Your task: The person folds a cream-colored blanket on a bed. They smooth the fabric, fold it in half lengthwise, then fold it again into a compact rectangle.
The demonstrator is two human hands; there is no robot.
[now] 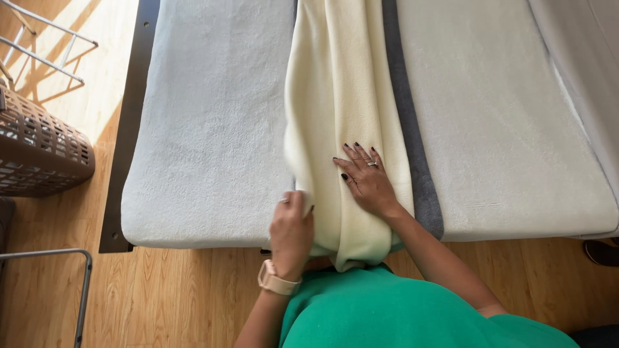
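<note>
Cream blanket (345,96) lies folded long over a mattress (213,129); left hand (291,232) grips its edge, right hand (366,180) presses flat, fingers spread, holding nothing.

Bed surface: the pale mattress pad (206,129) left of the cream blanket (342,96) lies bare, open for passage. The pad to the right, beyond the grey strip (412,142), is likewise unobstructed. Floor left of the bed frame (129,116): brown laundry basket (39,151) and metal rack (45,45) stand in the way; a metal bar (80,290) crosses below.
</note>
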